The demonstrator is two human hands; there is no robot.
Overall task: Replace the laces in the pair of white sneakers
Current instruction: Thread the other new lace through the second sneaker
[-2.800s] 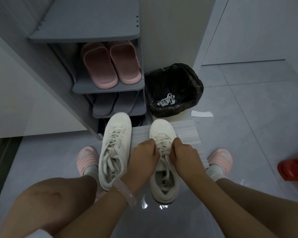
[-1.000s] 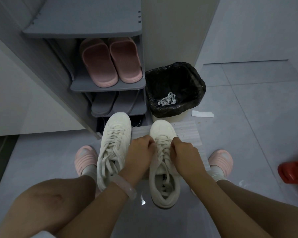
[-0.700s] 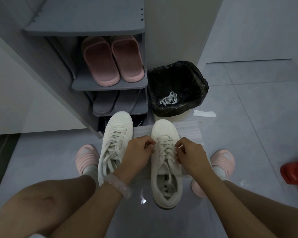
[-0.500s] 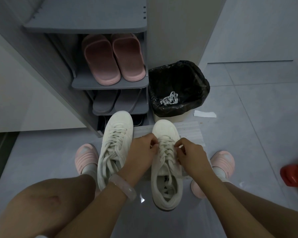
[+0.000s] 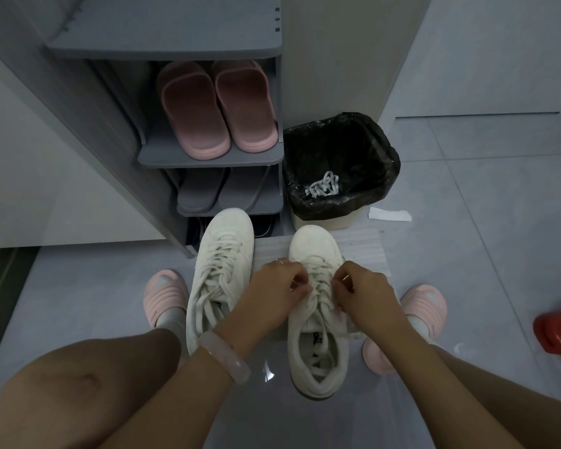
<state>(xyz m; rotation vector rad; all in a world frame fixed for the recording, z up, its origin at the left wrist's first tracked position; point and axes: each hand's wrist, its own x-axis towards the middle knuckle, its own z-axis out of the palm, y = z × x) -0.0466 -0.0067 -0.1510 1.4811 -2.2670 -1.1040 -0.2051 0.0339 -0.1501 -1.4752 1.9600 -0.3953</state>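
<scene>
Floor (image 5: 486, 260): grey tiles, with the person crouched over it, bare knees at the near left and near right edges.
Shoe rack (image 5: 208, 162): grey, far left, against the wall; a pair of pink slippers (image 5: 216, 108) sits on its middle shelf and grey slippers (image 5: 208, 192) on the shelf below.
Bin (image 5: 339, 166): lined with a black bag, just right of the rack; a bundle of white old laces (image 5: 323, 188) lies inside.
Mat (image 5: 360, 251): pale ribbed sheet on the floor under the toes of the shoes, near the bin.
Left sneaker (image 5: 219, 277): white, laced, toe pointing far, lying just left of the left hand, its toe near the foot of the rack.
Right sneaker (image 5: 318, 319): white, toe pointing far, heel nearest the person, resting partly on the mat between the two hands.
Left hand (image 5: 272, 294): fingers curled, pinching the lace (image 5: 318, 280) on the left side of the right sneaker's eyelets; a pale bracelet (image 5: 225, 356) sits on the wrist and a thin ring on one finger.
Right hand (image 5: 365, 294): fingers curled, pinching the same lace on the right side of the eyelets.
Feet: pink shoes with white socks, one (image 5: 166, 296) left of the left sneaker, the other (image 5: 425, 303) right of the right hand.
Red object (image 5: 559, 332): at the right edge, cut off; I cannot tell what it is.
Paper scrap (image 5: 390, 214): white, on the floor right of the bin.
</scene>
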